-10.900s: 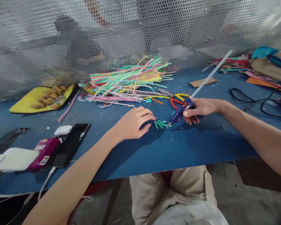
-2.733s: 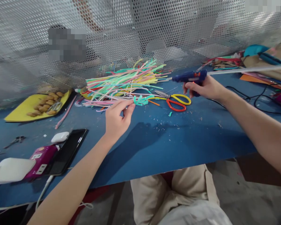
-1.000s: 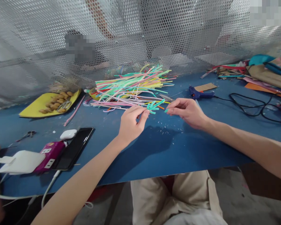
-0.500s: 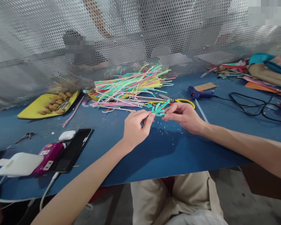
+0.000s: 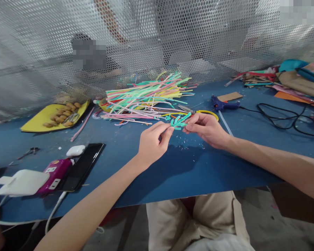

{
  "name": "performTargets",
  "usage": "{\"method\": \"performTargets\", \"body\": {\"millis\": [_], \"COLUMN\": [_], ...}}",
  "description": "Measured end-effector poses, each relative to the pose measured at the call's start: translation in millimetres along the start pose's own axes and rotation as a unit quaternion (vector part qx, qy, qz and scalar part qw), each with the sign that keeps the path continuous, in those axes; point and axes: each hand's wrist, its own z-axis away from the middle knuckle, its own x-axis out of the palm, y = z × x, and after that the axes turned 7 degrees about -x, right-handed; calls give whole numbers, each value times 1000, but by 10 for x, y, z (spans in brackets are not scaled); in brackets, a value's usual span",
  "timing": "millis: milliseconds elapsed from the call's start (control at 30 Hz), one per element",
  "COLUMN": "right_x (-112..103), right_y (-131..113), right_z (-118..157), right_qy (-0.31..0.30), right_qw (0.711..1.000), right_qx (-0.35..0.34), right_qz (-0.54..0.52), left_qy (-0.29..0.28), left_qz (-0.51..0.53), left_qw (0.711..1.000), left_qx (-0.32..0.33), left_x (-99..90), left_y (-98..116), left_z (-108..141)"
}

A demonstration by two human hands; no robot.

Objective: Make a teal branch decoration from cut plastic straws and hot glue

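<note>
Between my hands, above the blue table, is a small branching piece of turquoise pipe cleaner. My left hand pinches its left end between thumb and fingertips. My right hand has its thumb and fingers closed on the right side of the piece. Yellow-handled scissors lie just behind my right hand, partly hidden by it. A large heap of coloured pipe cleaners lies behind both hands, and small white scraps are scattered below them.
At the left are a yellow tray of brown nut-like pieces, a black phone, a white earbud case and a purple power strip. A blue glue gun with a black cord lies at the right. Perforated metal stands behind.
The fingers of my right hand have shifted slightly on the turquoise piece, and its strands sit at slightly different angles. My left hand keeps its pinch.
</note>
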Motion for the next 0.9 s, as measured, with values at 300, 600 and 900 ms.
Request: {"method": "performTargets", "body": {"millis": [300,600,900], "right_x": [-203,-168,-104], "right_y": [-147,-236,-272], "right_z": [-68,-7,45], "right_qy": [41,10,-2], "right_qw": [982,949,926], "right_qx": [-140,-153,-153], "right_qz": [123,275,346], "left_qy": [-37,-44,-40], "left_qz": [-117,-155,-176], "left_qw": [992,986,982], "left_qx": [28,45,53], "left_x": [-40,-8,-4], "left_y": [-111,-110,-109], "left_z": [33,57,70]}}
